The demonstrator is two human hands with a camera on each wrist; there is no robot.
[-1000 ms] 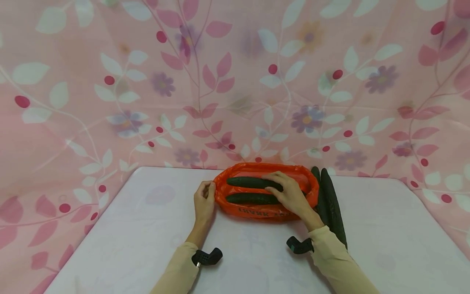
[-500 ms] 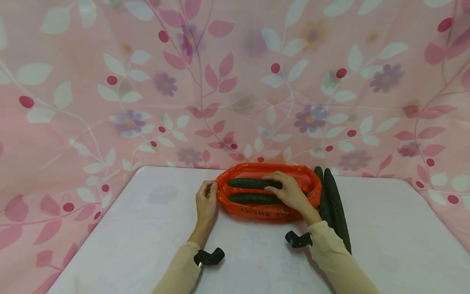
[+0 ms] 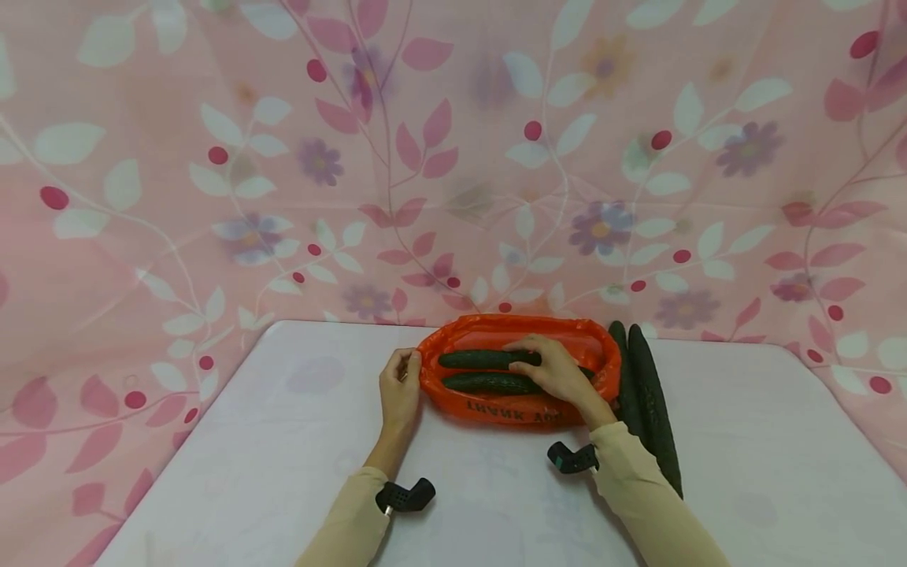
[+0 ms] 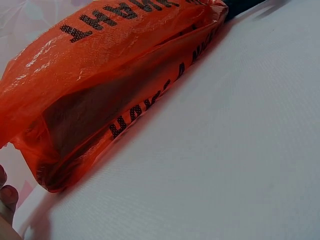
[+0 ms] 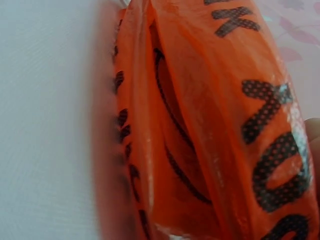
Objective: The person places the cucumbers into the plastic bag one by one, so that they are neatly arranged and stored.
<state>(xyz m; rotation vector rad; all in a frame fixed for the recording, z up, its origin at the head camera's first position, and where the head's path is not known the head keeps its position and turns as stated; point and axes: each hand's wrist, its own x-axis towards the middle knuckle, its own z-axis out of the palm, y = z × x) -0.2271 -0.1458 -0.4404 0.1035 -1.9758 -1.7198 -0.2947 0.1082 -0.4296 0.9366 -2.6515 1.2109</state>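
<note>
An orange plastic bag (image 3: 496, 411) with dark lettering lies with its mouth spread wide on the white table. My left hand (image 3: 399, 391) is at the bag's left rim, pinching it between thumb and fingers; only a few fingertips (image 4: 7, 196) show in the left wrist view. Inside the bag, my right hand (image 3: 560, 374) grips the right part of a dark green cucumber (image 3: 471, 360). A second cucumber (image 3: 489, 383) lies in the bag just in front of it, roughly parallel. The bag's side fills most of the right wrist view and hides the cucumbers there.
Two longer cucumbers, an outer one (image 3: 653, 402) and an inner one (image 3: 627, 386), lie side by side on the table (image 3: 312, 441) right of the bag, partly behind the right forearm. A pink floral cloth (image 3: 453, 157) hangs behind the table.
The held cucumber has come slightly nearer to the front one, with my right hand still on it. My left hand stays at the bag's rim. The head view has shifted a little.
</note>
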